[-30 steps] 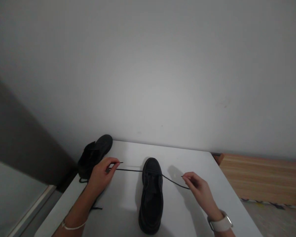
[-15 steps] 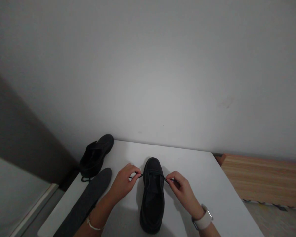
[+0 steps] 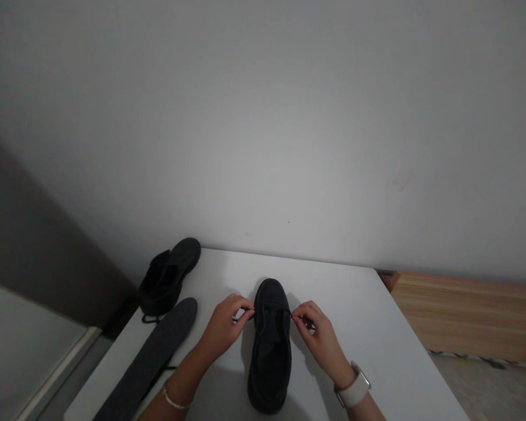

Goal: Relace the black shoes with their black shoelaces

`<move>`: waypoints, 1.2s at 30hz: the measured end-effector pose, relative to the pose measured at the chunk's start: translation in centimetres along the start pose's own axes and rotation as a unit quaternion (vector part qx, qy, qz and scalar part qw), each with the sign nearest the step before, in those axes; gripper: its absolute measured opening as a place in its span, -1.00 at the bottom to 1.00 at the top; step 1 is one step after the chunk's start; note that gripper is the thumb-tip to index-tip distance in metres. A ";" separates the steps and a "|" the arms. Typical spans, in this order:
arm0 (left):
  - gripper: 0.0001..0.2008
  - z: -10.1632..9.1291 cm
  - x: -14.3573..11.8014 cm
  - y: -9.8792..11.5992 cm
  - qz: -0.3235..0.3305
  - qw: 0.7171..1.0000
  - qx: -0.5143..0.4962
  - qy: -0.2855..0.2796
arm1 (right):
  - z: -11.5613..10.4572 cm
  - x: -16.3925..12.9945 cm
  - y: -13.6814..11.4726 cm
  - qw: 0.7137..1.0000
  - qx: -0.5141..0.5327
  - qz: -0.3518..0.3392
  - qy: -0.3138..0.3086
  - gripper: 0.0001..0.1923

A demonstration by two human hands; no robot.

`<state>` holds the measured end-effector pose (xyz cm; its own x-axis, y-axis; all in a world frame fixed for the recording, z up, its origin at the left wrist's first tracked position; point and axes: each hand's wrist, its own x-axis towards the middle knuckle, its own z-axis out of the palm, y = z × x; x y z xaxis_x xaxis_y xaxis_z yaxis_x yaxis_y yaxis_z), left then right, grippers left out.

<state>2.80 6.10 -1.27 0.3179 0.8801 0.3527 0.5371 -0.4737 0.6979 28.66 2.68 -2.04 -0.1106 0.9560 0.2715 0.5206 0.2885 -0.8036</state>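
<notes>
On the table [image 3: 359, 304], both hands flank the shoe [image 3: 269, 345]: left hand [image 3: 225, 327] and right hand [image 3: 318, 336] each pinch a lace [image 3: 239, 318] end beside it. No writing legible.

A black shoe [image 3: 269, 345] stands upright on its sole in the lower middle of the frame, toe pointing away toward the top, heel near the bottom edge. Its opening faces up and looks dark inside. A thin black lace [image 3: 267, 310] runs across the front of the upper, its two ends stretching out short to either side, left and right.
</notes>
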 end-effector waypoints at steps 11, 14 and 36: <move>-0.89 0.4 0.2 0.4 -0.014 1.000 0.005 0.005 | 0.4 0.1 -0.9 1.000 -0.006 -0.011 -0.004 -0.84; -0.89 0.2 0.2 0.7 -0.010 1.000 0.008 0.004 | 0.6 0.1 -0.9 1.000 -0.011 -0.016 -0.003 -0.84; -0.88 0.3 -0.1 -0.1 0.010 1.000 0.015 -0.003 | 0.5 -0.2 -0.5 0.997 -0.011 0.025 0.067 -0.83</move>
<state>2.94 6.08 -1.49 0.3332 0.8705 0.3622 0.5535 -0.4916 0.6723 27.99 2.38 -2.00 0.0287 0.9532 0.3010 0.5420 0.2382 -0.8059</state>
